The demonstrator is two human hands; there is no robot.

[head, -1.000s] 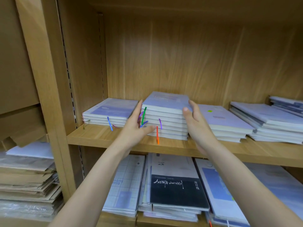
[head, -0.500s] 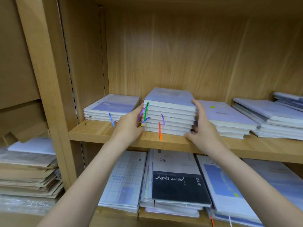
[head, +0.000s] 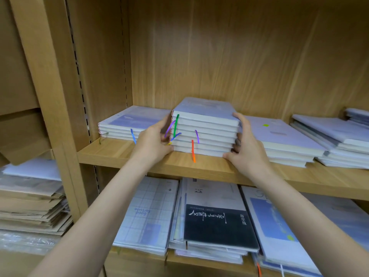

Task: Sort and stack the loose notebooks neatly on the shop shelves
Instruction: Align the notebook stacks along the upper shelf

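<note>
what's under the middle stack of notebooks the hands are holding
The wooden shelf board; the middle stack sits directly on it. An orange ribbon hangs over the board.

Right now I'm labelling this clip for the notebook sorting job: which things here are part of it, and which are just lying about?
Part of the job:
- middle notebook stack, gripped at its sides by the left hand and right hand
- neighbouring stacks: left, right
- wooden shelf

Lying about:
- brown paper pile in the next bay
- black-covered book on the shelf below
</note>
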